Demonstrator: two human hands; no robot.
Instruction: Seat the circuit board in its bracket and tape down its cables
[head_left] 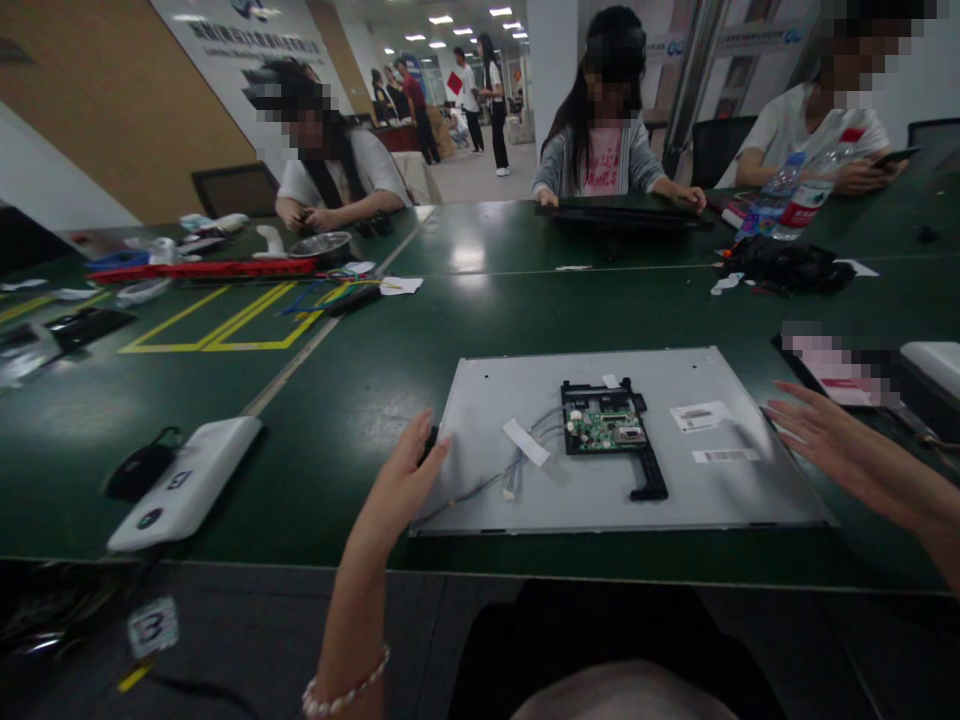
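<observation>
A flat silver display panel (480, 400) lies back side up on the table in front of me. On it sits a black plastic bracket (651, 474) around a green circuit board (600, 428). Grey cables (480, 488) run from the board toward the panel's lower left, with a strip of white tape (526, 443) across them. My left hand (401, 470) is at the panel's left edge, thumb and fingers apart, with a small dark thing showing between them; whether it is touched is unclear. Beside the right edge, my right hand (829, 435) is open, fingers stretched out.
A white power bank (187, 485) and a black round item (142, 468) lie at the left. A phone (832, 375) and another white device (934, 365) are at the right. Across the table, people sit near bottles (814, 195), a black bag (787, 265) and red strips (217, 268).
</observation>
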